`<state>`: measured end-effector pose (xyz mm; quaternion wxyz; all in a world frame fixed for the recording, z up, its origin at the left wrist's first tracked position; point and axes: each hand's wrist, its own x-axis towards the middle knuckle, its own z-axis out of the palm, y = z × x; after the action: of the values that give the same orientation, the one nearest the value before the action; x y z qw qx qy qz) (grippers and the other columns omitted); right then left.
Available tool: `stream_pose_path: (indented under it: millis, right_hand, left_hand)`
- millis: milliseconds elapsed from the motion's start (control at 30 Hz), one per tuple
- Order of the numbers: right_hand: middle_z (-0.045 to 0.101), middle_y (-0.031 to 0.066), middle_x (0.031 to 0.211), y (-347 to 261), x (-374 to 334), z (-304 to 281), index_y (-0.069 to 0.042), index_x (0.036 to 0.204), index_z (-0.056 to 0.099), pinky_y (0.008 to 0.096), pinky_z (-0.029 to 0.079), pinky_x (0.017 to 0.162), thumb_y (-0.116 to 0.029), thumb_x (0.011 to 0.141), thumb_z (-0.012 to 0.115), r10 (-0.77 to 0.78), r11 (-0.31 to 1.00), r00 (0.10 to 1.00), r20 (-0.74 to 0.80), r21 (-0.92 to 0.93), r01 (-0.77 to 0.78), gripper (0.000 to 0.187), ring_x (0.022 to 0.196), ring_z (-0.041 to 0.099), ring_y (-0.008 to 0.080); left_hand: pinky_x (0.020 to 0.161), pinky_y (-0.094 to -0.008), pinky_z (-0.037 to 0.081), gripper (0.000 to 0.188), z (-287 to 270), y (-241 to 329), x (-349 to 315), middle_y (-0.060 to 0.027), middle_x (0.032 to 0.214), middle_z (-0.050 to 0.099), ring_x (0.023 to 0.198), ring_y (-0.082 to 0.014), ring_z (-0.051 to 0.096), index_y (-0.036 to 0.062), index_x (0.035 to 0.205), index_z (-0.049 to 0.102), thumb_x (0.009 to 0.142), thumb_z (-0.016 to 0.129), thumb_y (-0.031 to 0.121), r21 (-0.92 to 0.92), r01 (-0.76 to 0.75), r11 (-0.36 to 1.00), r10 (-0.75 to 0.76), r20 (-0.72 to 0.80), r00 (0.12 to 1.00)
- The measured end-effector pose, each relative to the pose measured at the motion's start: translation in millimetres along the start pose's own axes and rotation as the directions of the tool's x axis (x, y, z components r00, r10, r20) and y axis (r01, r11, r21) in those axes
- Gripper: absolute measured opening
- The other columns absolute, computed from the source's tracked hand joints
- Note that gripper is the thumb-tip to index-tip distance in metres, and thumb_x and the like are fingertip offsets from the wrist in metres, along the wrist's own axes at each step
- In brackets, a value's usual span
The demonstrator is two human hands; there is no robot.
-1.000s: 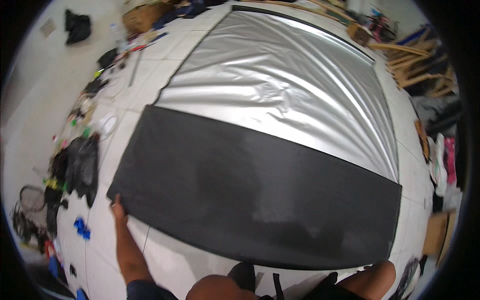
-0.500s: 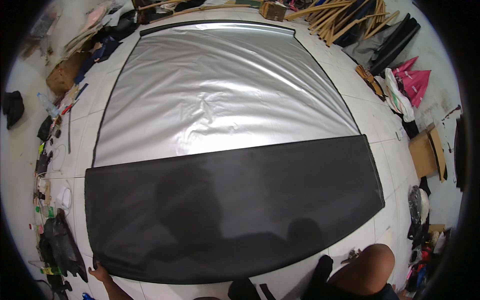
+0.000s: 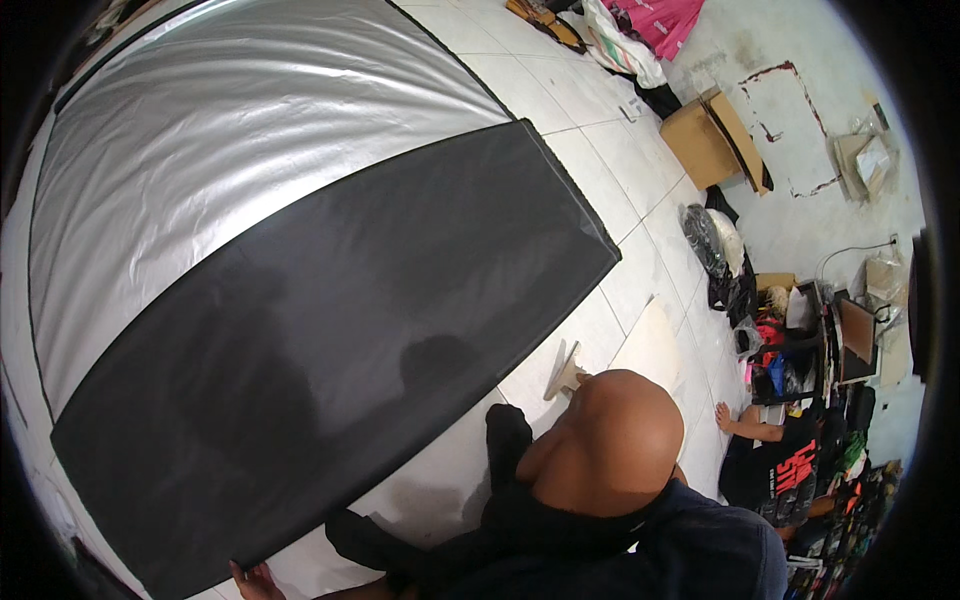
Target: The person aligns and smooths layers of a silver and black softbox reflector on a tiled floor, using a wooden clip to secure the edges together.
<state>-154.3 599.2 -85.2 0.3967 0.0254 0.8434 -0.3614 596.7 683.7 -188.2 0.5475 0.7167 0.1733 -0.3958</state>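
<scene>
A large sheet of coated fabric lies on the floor, its silver side (image 3: 190, 170) showing at the far left. The near part is a black panel (image 3: 380, 290) lying across the silver, seemingly folded over. By the panel's near edge, at the bottom of the view, is my left hand (image 3: 255, 580), fingers apart and touching or close to that edge. Beyond my bent knee (image 3: 625, 430), a little of my right hand (image 3: 583, 379) shows, closed at a pale thin-edged tool (image 3: 563, 372) whose kind is unclear. The knee hides most of that hand.
A co-worker in a black shirt (image 3: 795, 465) sits at the right, one hand (image 3: 728, 417) on the tiles. A cardboard box (image 3: 700, 140), plastic bags (image 3: 705, 240) and heaped goods line the right wall. A pink bag (image 3: 660, 22) lies farther off. My foot (image 3: 508, 425) is beside the black panel.
My view has swung right and tilted, bringing the co-worker in. My left hand now appears along the panel's near edge rather than at its left corner. My right hand has come to the tool.
</scene>
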Motion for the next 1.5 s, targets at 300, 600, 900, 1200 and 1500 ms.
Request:
stream_pose_path:
  millis: [300,600,900,1200,1500]
  right_hand:
    - [0.064,0.0104,0.080,-40.6,48.5,94.3,0.000,0.090,0.056,0.0268,0.054,0.058,-0.031,0.085,0.070,-0.112,0.972,0.987,0.116,0.218,0.085,0.034,0.063,0.062,0.0156]
    - [0.063,0.0135,0.093,-96.3,46.1,139.3,0.006,0.107,0.057,0.0287,0.056,0.074,-0.040,0.088,0.064,-0.081,0.996,0.885,0.459,-0.001,0.092,0.050,0.079,0.064,0.0181]
    - [0.059,0.0045,0.079,-146.7,93.7,154.2,-0.004,0.098,0.054,0.0323,0.051,0.056,-0.029,0.090,0.062,-0.274,0.938,0.928,0.253,0.284,0.200,0.027,0.064,0.058,0.0155]
    - [0.061,0.0108,0.077,-94.2,131.0,122.3,0.000,0.095,0.052,0.0309,0.049,0.046,-0.034,0.090,0.061,-0.313,0.950,0.937,0.155,0.045,0.310,0.035,0.059,0.060,0.0197]
    - [0.064,0.0160,0.081,-173.1,60.7,68.2,-0.003,0.091,0.059,0.0410,0.052,0.064,-0.035,0.087,0.062,-0.072,0.142,0.844,0.532,-0.832,0.537,0.033,0.073,0.065,0.0309]
  left_hand:
    - [0.100,-0.0340,0.035,0.051,-11.2,6.4,15.3,-0.0097,0.131,0.047,0.114,-0.0235,0.047,0.0073,0.132,0.045,0.090,0.055,0.036,0.151,-0.251,0.956,0.233,0.129,0.964]
    - [0.096,-0.0398,0.038,0.058,31.1,23.9,-13.5,-0.0124,0.129,0.049,0.114,-0.0277,0.047,0.0087,0.133,0.044,0.087,0.056,0.042,0.187,-0.188,0.964,0.180,0.058,0.982]
    - [0.092,-0.0465,0.041,0.066,44.4,18.8,-21.8,-0.0154,0.126,0.051,0.113,-0.0322,0.048,0.0105,0.134,0.043,0.083,0.058,0.050,0.164,-0.111,0.980,0.101,0.067,0.993]
    - [0.087,-0.0532,0.044,0.073,27.2,25.6,-43.1,-0.0184,0.123,0.053,0.112,-0.0368,0.049,0.0124,0.135,0.043,0.080,0.060,0.057,0.226,0.028,0.974,-0.034,0.023,0.999]
    - [0.079,-0.0547,0.049,0.065,49.6,109.1,-95.4,-0.0123,0.124,0.055,0.108,-0.0403,0.054,0.0140,0.137,0.036,0.085,0.061,0.043,0.957,-0.137,0.257,0.154,0.100,0.983]
